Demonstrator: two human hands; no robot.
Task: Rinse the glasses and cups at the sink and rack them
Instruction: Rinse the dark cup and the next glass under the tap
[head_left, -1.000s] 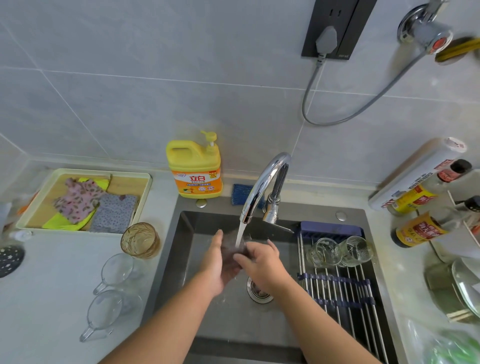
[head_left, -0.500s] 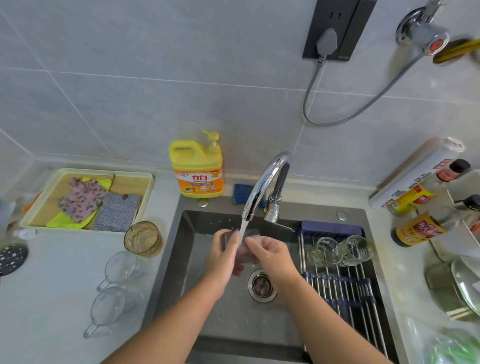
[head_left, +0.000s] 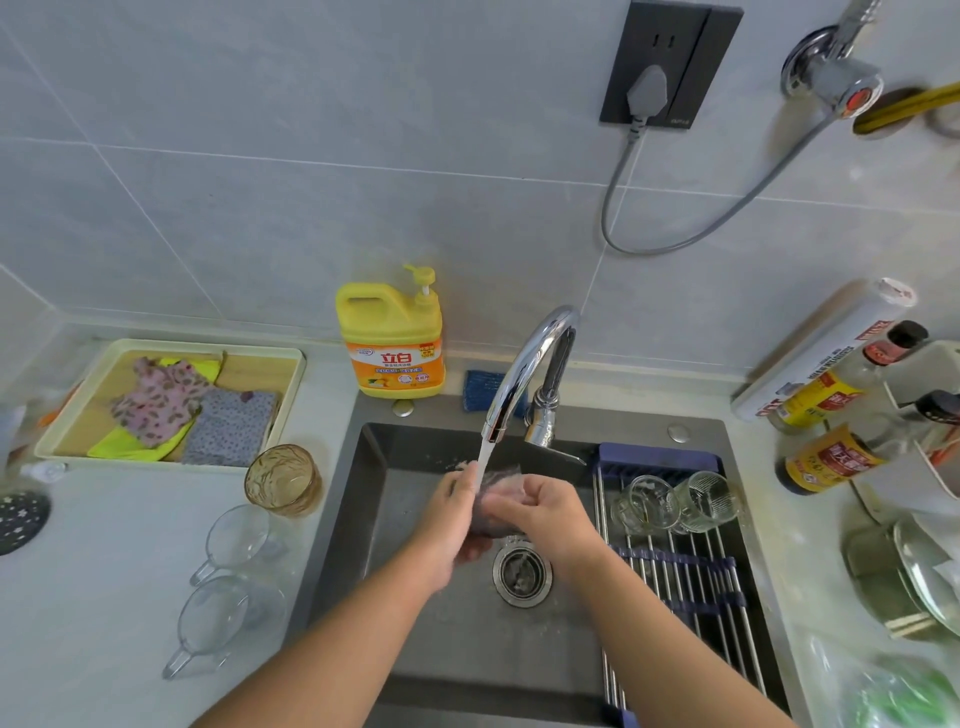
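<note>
Over the dark sink (head_left: 374, 499), my left hand (head_left: 452, 519) and my right hand (head_left: 545, 512) both grip a clear glass (head_left: 493, 493) under water running from the chrome faucet (head_left: 524, 374). The glass is mostly hidden between my hands. Two clear glasses (head_left: 675, 501) lie on their sides on the roll-up rack (head_left: 685, 577) across the sink's right part. On the counter to the left stand an amber glass (head_left: 283, 480) and two clear handled cups (head_left: 234, 582).
A yellow detergent bottle (head_left: 392, 343) stands behind the sink, with a blue sponge (head_left: 480, 389) next to the faucet. A tray of cloths (head_left: 171, 410) sits at back left. Sauce bottles (head_left: 831, 441), a roll and pot lids (head_left: 914, 577) crowd the right counter.
Both hands have lifted the glass from low over the drain up toward the spout, and water now runs onto it between my fingers.
</note>
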